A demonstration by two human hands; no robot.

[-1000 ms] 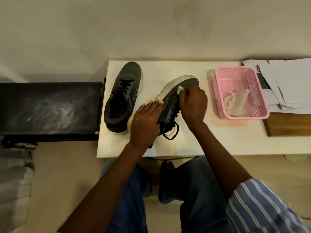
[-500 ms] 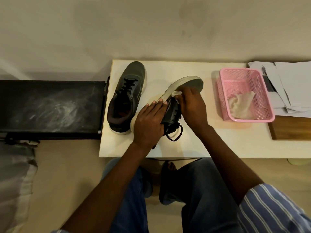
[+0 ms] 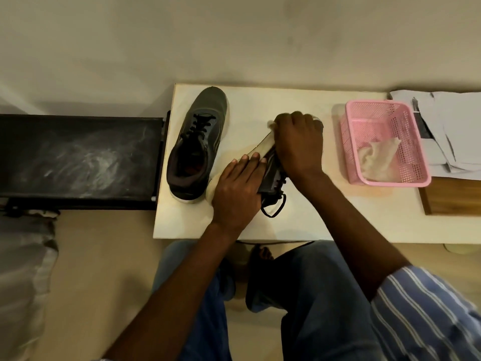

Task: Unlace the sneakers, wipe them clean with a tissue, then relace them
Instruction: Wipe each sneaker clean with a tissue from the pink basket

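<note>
Both hands work on one tilted sneaker lying on its side on the white table. Nearest, the left hand presses flat on its sole, fingers straight. Just beyond, the right hand curls around a white tissue against the toe end. Left of the left hand, the second sneaker stands upright, laced. Right of the right hand sits a pink basket holding a crumpled tissue.
</note>
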